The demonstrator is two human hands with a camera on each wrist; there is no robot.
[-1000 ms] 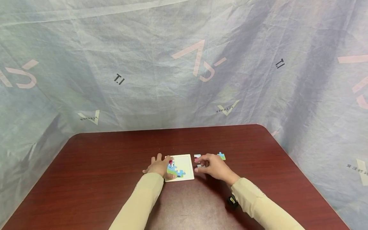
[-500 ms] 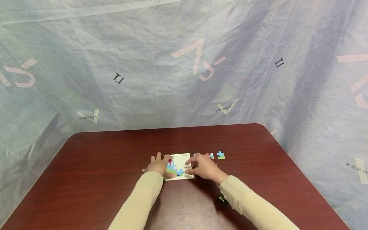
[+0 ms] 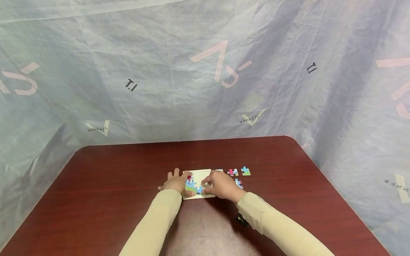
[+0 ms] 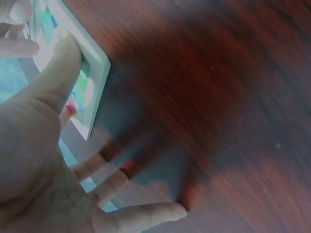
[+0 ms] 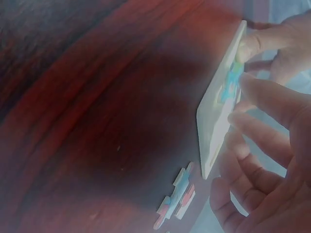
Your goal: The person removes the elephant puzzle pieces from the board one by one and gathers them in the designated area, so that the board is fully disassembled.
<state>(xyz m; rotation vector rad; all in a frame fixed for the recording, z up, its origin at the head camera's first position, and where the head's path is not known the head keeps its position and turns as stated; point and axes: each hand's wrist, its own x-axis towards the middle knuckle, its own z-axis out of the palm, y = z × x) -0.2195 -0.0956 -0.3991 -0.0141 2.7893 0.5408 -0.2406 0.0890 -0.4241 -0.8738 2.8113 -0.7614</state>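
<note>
Dark red wood-grain table (image 3: 128,199) with a small white puzzle tray (image 3: 205,173) sitting near the front middle, and both hands are on it. Left hand (image 3: 175,184) lies flat at the tray's left edge, fingers spread out straight on the table and the thumb (image 4: 58,68) pressing down on the tray's rim, so it's steadying it, not gripping anything. You can see that best in the left wrist view, where the thumb sits right on the frame (image 4: 95,82).

Right hand (image 3: 221,185) comes in from the other side, over the tray's right half, with the fingertips (image 5: 250,87) down on the placed pieces (image 3: 193,187), the blue and green bit already in the tray's lower left part. Fingers are bent and close together there. Whether it's actually pinching a piece or just pushing one down, I can't tell; the fingers hide that spot.

Loose pieces are just off to the right of the right hand: a pink and blue one (image 3: 232,172) and a blue and green one (image 3: 245,171) a little past the knuckles, and another one (image 3: 238,184) right beside the back of the hand. Right wrist view shows a couple of loose pieces (image 5: 177,199) lying just under the palm, close to the tray's edge (image 5: 214,121) but not touching it.

Both sleeves (image 3: 153,227) are beige. Behind the table it's all pale blue-grey sheeting (image 3: 192,71) with printed letters.
</note>
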